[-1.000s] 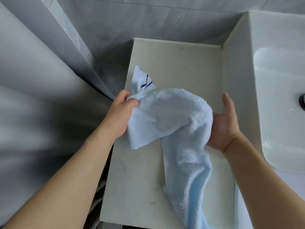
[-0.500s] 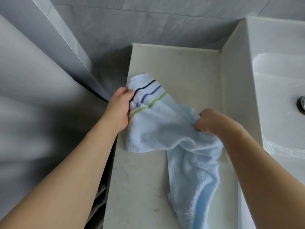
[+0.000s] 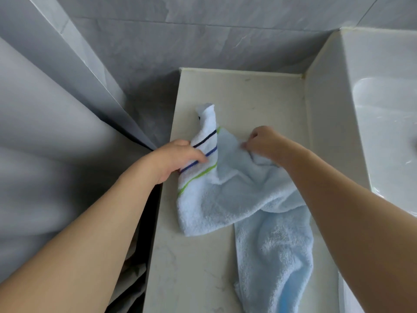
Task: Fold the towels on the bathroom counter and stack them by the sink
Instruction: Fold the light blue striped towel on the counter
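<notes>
Both hands grip the light-blue towel (image 3: 225, 199): the left hand (image 3: 178, 159) pinches its striped end and the right hand (image 3: 261, 143) pinches a plain edge, apparently to spread it for folding. Its bulk lies crumpled on the tabletop (image 3: 259, 98) beside the sink (image 3: 383, 109), one end trailing toward the near edge.

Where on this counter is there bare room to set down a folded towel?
Bare counter lies behind the light blue towel, up to the tiled wall and sink side. A smaller patch sits front left. The middle is crowded: both the left hand and right hand grip cloth.
</notes>
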Demonstrator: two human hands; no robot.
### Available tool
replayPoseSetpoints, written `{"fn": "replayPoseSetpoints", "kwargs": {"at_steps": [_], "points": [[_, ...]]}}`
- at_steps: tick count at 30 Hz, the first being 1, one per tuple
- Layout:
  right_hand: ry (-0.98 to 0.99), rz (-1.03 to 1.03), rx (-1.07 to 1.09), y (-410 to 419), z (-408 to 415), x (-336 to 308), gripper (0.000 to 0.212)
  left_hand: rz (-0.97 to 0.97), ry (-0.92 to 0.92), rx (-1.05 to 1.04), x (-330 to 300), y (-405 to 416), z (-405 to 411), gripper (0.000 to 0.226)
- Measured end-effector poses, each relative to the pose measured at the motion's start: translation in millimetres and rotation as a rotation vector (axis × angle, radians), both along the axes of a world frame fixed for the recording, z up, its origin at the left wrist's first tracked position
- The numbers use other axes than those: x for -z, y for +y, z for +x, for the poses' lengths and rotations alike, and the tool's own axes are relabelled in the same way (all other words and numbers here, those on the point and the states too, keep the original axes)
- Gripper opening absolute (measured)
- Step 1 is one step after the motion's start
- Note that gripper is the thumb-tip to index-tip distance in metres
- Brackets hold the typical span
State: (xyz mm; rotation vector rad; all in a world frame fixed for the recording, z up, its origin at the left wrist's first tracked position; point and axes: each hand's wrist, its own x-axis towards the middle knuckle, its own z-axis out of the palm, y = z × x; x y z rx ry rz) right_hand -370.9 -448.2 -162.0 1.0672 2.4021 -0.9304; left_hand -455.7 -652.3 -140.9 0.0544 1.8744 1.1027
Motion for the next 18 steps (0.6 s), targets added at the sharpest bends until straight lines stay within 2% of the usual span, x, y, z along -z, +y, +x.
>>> {"fn": "replayPoseSetpoints", "kwargs": {"at_steps": [1, 3, 4, 6, 8, 10, 12, 14, 15, 18], "points": [[0.146, 0.029, 0.175, 8.0, 4.7, -2.6, 0.012, 0.105, 0.011, -0.120, 1.8, -2.9, -4.5, 0.015], [0.443, 0.133, 0.554, 23.0, 20.1, -10.0, 0.003, 0.364, -0.059, -0.403, -1.8, -6.7, -17.4, 0.019], [0.513, 0.205, 0.650, 26.8, 29.2, -12.6, 0.004, 0.458, -0.089, -0.475, -4.1, -7.7, -24.6, 0.022], [0.464, 0.357, 0.664, 26.4, 42.9, -12.2, 0.009, 0.519, -0.094, -0.441, -7.9, -2.2, -30.6, 0.026], [0.339, 0.398, 0.586, 21.9, 48.7, -6.1, 0.016, 0.505, -0.063, -0.377, -10.1, 10.2, -28.1, 0.028], [0.204, 0.331, 0.452, 18.5, 48.6, 1.0, 0.027, 0.401, 0.057, -0.299, -8.2, 23.4, -24.3, 0.025], [0.173, 0.334, 0.347, 21.3, 39.4, 3.6, 0.035, 0.095, 0.391, -0.055, -3.0, 30.6, -27.3, 0.016], [0.242, 0.314, 0.286, 22.1, 21.6, 4.0, 0.040, -0.266, 0.810, 0.255, 6.0, 32.3, -35.8, 0.023], [0.257, 0.254, 0.275, 22.2, 9.5, 4.5, 0.042, -0.369, 0.964, 0.358, 10.0, 33.7, -39.5, 0.026], [0.125, -0.005, 0.260, 21.0, -28.3, 7.0, 0.042, -0.477, 1.144, 0.500, 12.9, 42.6, -40.9, 0.019]]}}
